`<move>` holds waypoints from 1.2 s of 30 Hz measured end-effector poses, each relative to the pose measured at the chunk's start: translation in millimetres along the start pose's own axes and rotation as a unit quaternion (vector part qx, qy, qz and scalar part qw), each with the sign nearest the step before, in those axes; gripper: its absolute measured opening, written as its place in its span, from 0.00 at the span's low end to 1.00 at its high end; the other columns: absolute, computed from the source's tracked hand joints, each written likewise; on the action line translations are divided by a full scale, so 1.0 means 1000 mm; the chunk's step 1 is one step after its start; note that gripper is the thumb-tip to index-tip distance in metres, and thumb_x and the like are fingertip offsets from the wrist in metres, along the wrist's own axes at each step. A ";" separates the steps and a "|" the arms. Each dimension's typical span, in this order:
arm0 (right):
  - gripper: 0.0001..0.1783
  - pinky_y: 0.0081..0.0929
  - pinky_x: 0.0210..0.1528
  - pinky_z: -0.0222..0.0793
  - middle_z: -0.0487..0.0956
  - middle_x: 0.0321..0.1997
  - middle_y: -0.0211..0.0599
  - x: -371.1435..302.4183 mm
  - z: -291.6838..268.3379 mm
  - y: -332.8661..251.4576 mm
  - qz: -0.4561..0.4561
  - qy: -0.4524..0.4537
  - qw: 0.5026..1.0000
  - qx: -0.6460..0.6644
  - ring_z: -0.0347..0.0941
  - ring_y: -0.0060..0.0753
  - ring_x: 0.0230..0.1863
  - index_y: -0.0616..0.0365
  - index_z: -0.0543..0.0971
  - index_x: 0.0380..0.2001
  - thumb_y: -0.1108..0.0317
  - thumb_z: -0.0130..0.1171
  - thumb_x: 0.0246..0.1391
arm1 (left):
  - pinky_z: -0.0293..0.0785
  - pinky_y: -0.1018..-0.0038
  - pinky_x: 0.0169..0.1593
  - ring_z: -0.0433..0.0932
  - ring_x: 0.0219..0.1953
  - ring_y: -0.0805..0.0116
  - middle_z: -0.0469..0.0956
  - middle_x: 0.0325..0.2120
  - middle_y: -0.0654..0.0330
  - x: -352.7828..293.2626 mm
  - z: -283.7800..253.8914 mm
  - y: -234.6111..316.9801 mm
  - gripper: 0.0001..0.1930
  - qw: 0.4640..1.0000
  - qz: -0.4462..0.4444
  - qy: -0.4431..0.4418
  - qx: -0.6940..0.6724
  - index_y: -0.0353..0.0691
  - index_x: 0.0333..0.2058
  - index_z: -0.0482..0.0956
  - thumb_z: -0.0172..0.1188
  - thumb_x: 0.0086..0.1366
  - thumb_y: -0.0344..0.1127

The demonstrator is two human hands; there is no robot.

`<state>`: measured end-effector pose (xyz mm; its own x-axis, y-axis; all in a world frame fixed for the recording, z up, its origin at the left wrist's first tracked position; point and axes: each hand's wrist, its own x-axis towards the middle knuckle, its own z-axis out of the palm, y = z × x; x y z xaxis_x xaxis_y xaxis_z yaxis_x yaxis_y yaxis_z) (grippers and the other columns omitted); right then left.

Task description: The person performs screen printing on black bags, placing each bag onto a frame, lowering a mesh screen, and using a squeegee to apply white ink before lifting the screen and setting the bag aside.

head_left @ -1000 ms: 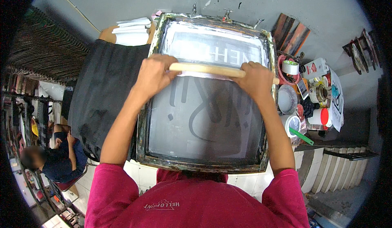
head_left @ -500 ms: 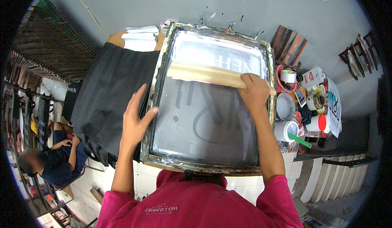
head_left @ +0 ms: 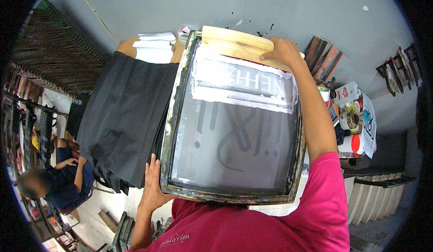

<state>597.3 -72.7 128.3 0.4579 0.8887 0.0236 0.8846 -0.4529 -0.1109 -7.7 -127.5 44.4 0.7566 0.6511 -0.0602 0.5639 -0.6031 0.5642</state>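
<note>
Now the right hand (head_left: 285, 52) grips the wooden squeegee (head_left: 232, 41) farther up the frame (head_left: 216, 196), uncovering more mesh (head_left: 239, 141); the left hand (head_left: 154, 186), fingers spread, has dropped to the near-left corner.

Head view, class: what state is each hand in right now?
Left hand: open, at the near-left corner of the screen-printing frame.
Right hand: closed, holding the wooden squeegee.
</note>
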 end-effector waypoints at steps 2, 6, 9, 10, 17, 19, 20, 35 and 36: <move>0.42 0.47 0.60 0.68 0.85 0.48 0.47 0.007 0.005 0.000 -0.011 0.017 1.000 0.001 0.81 0.50 0.53 0.55 0.83 0.52 0.43 0.79 0.35 | 0.41 0.40 0.75 0.47 0.76 0.35 0.44 0.74 0.32 0.000 0.001 0.000 0.72 1.000 -0.003 0.019 0.001 0.34 0.73 0.45 0.85 0.38 0.54; 0.43 0.43 0.68 0.60 0.82 0.56 0.50 0.003 0.011 -0.003 -0.001 0.023 1.000 -0.002 0.78 0.49 0.57 0.56 0.81 0.56 0.43 0.78 0.38 | 0.47 0.41 0.75 0.50 0.75 0.34 0.45 0.74 0.32 -0.006 0.018 -0.016 0.74 0.992 0.070 0.106 -0.005 0.37 0.75 0.42 0.85 0.38 0.56; 0.43 0.50 0.67 0.61 0.80 0.59 0.51 -0.014 0.020 0.011 0.010 0.119 0.993 0.019 0.74 0.51 0.62 0.55 0.78 0.60 0.42 0.74 0.45 | 0.48 0.42 0.75 0.53 0.74 0.34 0.46 0.74 0.33 -0.016 0.032 -0.027 0.76 0.988 0.062 0.140 -0.016 0.39 0.75 0.42 0.86 0.35 0.55; 0.42 0.50 0.68 0.61 0.79 0.60 0.52 -0.024 0.012 0.015 0.001 0.152 0.988 0.040 0.74 0.52 0.63 0.56 0.77 0.61 0.42 0.73 0.47 | 0.48 0.42 0.75 0.53 0.74 0.34 0.46 0.74 0.33 -0.017 0.036 -0.032 0.76 0.986 0.061 0.152 -0.019 0.39 0.75 0.42 0.87 0.34 0.54; 0.29 0.39 0.63 0.69 0.80 0.60 0.49 -0.181 -0.142 -0.022 -0.137 0.353 0.924 0.055 0.77 0.52 0.60 0.60 0.80 0.55 0.54 0.71 0.55 | 0.50 0.51 0.76 0.53 0.75 0.41 0.45 0.75 0.40 -0.016 0.029 -0.013 0.82 0.925 0.130 0.335 -0.121 0.37 0.75 0.36 0.81 0.31 0.69; 0.28 0.36 0.61 0.69 0.81 0.58 0.46 -0.248 -0.179 -0.052 -0.144 0.332 0.928 0.086 0.77 0.48 0.59 0.60 0.81 0.54 0.56 0.72 0.54 | 0.54 0.49 0.74 0.57 0.73 0.40 0.48 0.75 0.39 -0.004 0.007 0.017 0.79 0.886 0.143 0.421 -0.133 0.38 0.75 0.37 0.73 0.36 0.77; 0.27 0.36 0.60 0.69 0.82 0.57 0.46 -0.273 -0.190 -0.068 -0.160 0.312 0.933 0.084 0.78 0.47 0.59 0.61 0.81 0.54 0.57 0.71 0.55 | 0.56 0.48 0.73 0.60 0.72 0.39 0.49 0.74 0.38 0.004 -0.011 0.035 0.77 0.862 0.143 0.469 -0.132 0.39 0.75 0.37 0.69 0.40 0.80; 0.34 0.32 0.29 0.69 0.75 0.18 0.37 -0.258 -0.300 -0.106 0.038 0.302 0.952 0.040 0.69 0.31 0.22 0.63 0.81 0.25 0.40 0.51 0.68 | 0.56 0.56 0.73 0.63 0.69 0.46 0.62 0.67 0.38 0.176 -0.070 0.097 0.50 0.935 0.059 0.285 -0.203 0.31 0.72 0.48 0.72 0.60 0.38; 0.35 0.32 0.32 0.70 0.78 0.22 0.38 -0.260 -0.315 -0.105 0.052 0.312 0.948 0.038 0.72 0.32 0.25 0.64 0.82 0.28 0.38 0.51 0.68 | 0.58 0.59 0.72 0.61 0.72 0.44 0.58 0.69 0.34 0.175 -0.034 0.073 0.55 0.965 -0.034 0.206 -0.157 0.30 0.73 0.43 0.72 0.58 0.38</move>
<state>412.6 -278.7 447.3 0.5252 0.6132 0.5900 0.8344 -0.5072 -0.2156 155.0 -41.8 103.5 0.4893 0.8511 0.1904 0.4299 -0.4253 0.7964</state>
